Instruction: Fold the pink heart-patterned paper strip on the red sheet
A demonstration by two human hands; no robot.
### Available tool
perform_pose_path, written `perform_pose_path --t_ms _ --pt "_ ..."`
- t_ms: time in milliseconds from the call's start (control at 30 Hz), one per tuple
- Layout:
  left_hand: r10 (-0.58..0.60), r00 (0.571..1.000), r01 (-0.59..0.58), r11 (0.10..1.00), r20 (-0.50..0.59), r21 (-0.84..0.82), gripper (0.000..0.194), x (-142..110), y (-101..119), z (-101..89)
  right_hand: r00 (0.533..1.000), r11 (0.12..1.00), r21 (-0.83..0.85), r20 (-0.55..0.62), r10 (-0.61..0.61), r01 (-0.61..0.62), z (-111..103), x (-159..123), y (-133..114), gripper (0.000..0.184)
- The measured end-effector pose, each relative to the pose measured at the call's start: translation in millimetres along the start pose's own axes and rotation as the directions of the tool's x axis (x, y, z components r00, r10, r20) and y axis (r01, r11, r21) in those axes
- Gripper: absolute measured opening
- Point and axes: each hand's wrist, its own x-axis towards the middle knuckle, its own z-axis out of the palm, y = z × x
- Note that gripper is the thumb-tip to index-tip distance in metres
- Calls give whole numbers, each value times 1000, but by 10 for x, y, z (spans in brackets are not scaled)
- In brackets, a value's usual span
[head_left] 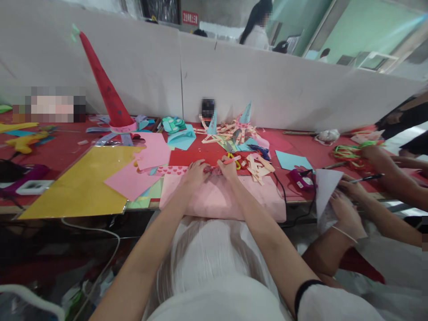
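A pink paper strip with red hearts (172,170) lies across the near part of the table, over a red sheet (187,158). My left hand (198,171) rests on this strip with its fingers laid out over it. Close by on the right, my right hand (228,169) is closed around a pink pen (233,160), its tip low by the strip. Yellow-handled scissors (238,163) lie just beyond that hand, partly hidden. Below both hands, a pale pink padded surface (230,196) hangs over the table's front edge.
A tall red cone hat (105,89) stands back left. Small blue cones (245,114) on wooden sticks stand mid-back. Loose wooden sticks (259,168) and a purple box (301,179) lie right. A yellow sheet (87,178) lies left. Another person's hands (347,209) hold white paper at right.
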Motion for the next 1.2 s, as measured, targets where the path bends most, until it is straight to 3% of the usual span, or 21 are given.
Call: perform_pose_path --t_ms 200,400,833,1067,1200 --pt "0 1000 1 1000 4 -11 30 7 -10 21 999 1000 -24 -39 -16 15 5 22 25 26" --pt "3 1000 -3 1000 -23 -21 31 6 -30 53 1000 998 63 25 14 -15 11 39 68 25" --pt "-2 1000 2 1000 -4 -9 29 3 -12 17 1000 999 -49 -16 -3 2 -1 13 19 24" --pt "-17 1000 17 999 -5 -28 29 2 -8 18 998 997 36 25 65 -66 3 21 11 21" --pt "-3 1000 3 1000 -1 -21 29 6 -17 28 1000 999 -40 -20 16 -17 2 21 15 23"
